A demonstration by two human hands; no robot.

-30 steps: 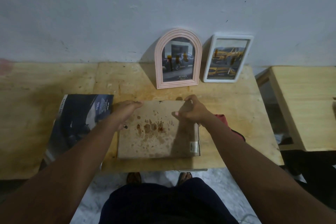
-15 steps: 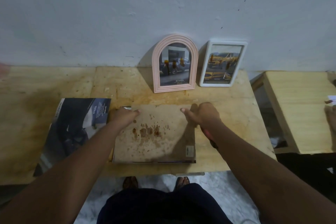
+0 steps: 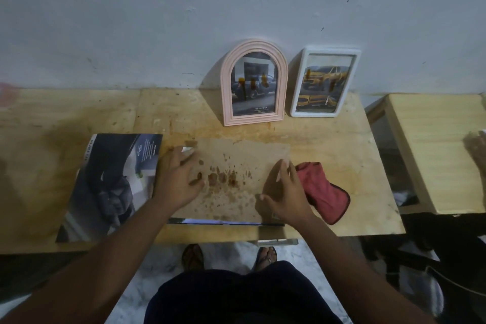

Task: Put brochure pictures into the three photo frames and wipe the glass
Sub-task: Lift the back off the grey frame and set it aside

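Observation:
A third photo frame (image 3: 231,192) lies face down near the front edge of the wooden table (image 3: 342,144). Its stained brown backing board faces up. My left hand (image 3: 178,181) rests on the board's left part, fingers reaching toward the top-left corner. At the board's right edge lies my right hand (image 3: 284,194), fingers spread and touching it. A red cloth (image 3: 323,192) lies just right of that hand. A pink arched frame (image 3: 253,45) and a white frame (image 3: 313,113) lean on the wall, each holding a car picture with brown smears on the glass.
A dark brochure (image 3: 110,184) lies on the table to the left of the frame. A second wooden table (image 3: 434,152) stands to the right across a gap. Another person's hand (image 3: 476,150) shows at the far right edge.
Both hands have slid from the backing board's top corners down toward its middle. My right hand moved off the red cloth, which now shows in full.

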